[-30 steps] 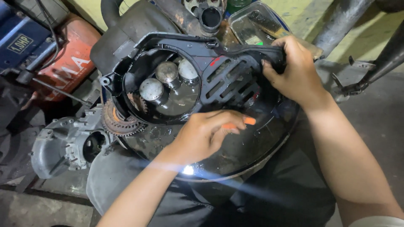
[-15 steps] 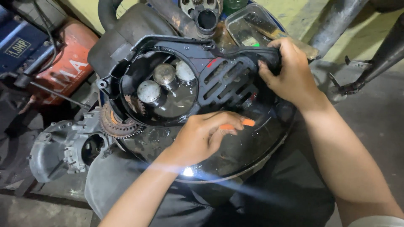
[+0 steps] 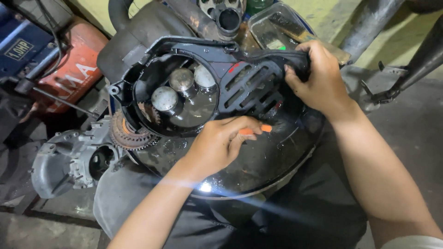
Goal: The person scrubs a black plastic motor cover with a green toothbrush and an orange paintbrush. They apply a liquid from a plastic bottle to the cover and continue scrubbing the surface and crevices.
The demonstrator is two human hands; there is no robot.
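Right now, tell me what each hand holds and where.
Left hand grips an orange-handled tool by its handle; right hand holds the black plastic cover at its right end.

Dim scene; bright glare spot on glossy black pan (image 3: 258,170); corners shadowed.

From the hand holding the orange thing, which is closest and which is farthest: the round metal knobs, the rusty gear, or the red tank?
Measured from the left hand in the head view:
1. Round metal knobs, up and to the left of it, inside the black plastic housing.
2. Rusty gear, farther left, at the housing's lower edge.
3. Red tank, far upper left.
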